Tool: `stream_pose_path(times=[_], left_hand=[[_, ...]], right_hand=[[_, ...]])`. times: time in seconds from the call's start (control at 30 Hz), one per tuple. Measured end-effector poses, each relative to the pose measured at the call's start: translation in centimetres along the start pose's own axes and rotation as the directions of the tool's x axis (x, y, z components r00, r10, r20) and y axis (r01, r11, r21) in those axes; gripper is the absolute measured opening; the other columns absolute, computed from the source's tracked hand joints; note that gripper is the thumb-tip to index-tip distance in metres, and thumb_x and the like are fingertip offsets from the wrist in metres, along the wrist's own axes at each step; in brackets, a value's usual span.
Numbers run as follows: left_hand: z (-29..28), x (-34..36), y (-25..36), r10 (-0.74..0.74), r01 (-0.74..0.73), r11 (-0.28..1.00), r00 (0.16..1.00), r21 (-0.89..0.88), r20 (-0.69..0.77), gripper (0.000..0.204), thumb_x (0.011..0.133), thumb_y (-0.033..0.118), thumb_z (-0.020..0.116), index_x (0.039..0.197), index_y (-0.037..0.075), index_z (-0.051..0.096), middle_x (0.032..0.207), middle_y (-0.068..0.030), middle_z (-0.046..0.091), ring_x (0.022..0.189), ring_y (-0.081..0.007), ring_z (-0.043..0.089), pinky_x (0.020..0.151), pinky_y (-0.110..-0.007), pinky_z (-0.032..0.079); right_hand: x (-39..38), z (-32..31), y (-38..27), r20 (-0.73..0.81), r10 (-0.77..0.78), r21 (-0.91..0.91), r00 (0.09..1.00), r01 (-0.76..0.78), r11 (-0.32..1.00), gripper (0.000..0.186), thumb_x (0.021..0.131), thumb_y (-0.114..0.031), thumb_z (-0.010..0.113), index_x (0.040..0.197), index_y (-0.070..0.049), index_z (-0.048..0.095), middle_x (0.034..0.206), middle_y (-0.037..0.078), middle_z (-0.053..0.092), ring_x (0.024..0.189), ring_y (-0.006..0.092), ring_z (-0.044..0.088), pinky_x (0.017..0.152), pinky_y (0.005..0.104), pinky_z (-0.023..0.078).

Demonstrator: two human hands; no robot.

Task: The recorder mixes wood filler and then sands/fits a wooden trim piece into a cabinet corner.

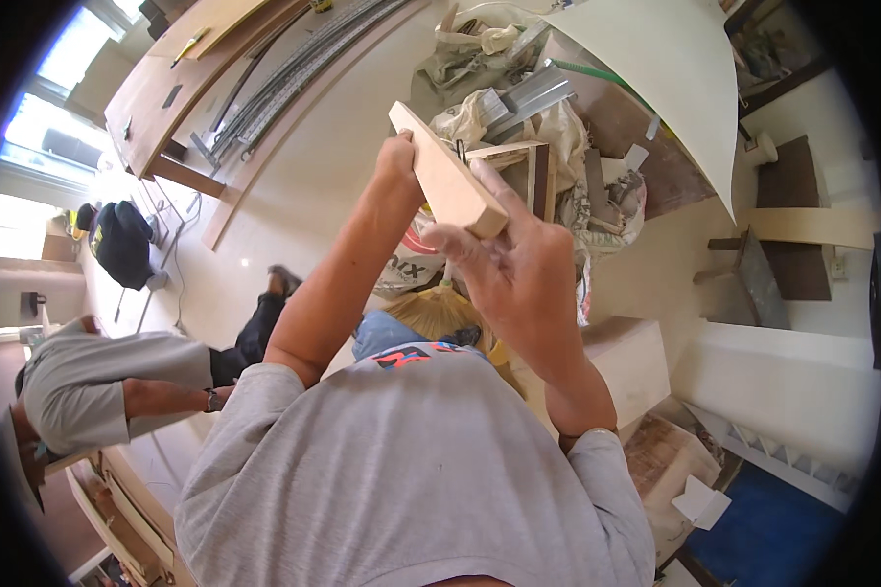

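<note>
While a board (pixel 444 181) slants above a white, red-marked, dark-lettered sack (pixel 397 274), both its ends are gripped.
The left hand (pixel 398 158) curls round the far end; the right hand (pixel 521 266), thumb and forefinger spread, clasps the near one.

Your short, pale wooden plank (pixel 447 181)
It slants from your left hand (pixel 396 158), near its far end, to your right hand (pixel 524 269) at the near end.

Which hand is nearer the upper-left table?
Left. The left hand, on the board's far end, is right of the table; the right hand, at the near end, is farther right.
</note>
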State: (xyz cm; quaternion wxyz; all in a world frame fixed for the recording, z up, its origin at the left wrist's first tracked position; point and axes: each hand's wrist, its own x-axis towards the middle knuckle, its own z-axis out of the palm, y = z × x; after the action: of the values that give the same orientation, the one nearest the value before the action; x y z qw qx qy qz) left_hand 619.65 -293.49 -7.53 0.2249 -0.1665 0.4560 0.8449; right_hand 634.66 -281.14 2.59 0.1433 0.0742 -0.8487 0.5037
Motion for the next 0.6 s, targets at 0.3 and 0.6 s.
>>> stream_pose_path(times=[0.3,0.6], left_hand=[[-12.7,-1.9,10.9,-0.003,0.020,0.976,0.997,-0.217,0.076,0.032,0.102,0.030,0.041,0.109,0.003,0.056,0.089,-0.0113,0.064,0.077,-0.0226,0.066,0.068,-0.037,0.058],[-26.7,0.5,24.2,-0.004,-0.007,0.998,0.987,0.067,0.163,0.040,0.110,0.028,0.039,0.131,-0.006,0.046,0.113,-0.0226,0.062,0.098,-0.0381,0.067,0.087,-0.059,0.056]], right_hand=[[4.2,14.9,-7.7,-0.033,0.005,0.045,0.999,-0.004,0.999,0.080,0.086,-0.044,0.084,0.130,0.017,0.059,0.074,0.014,0.072,0.068,0.0145,0.070,0.062,0.0279,0.055],[10.8,28.4,-15.2,0.049,0.041,-0.030,0.998,-0.040,0.999,0.080,0.083,-0.042,0.086,0.133,0.014,0.059,0.083,0.016,0.073,0.075,0.0159,0.071,0.066,0.0291,0.057]])
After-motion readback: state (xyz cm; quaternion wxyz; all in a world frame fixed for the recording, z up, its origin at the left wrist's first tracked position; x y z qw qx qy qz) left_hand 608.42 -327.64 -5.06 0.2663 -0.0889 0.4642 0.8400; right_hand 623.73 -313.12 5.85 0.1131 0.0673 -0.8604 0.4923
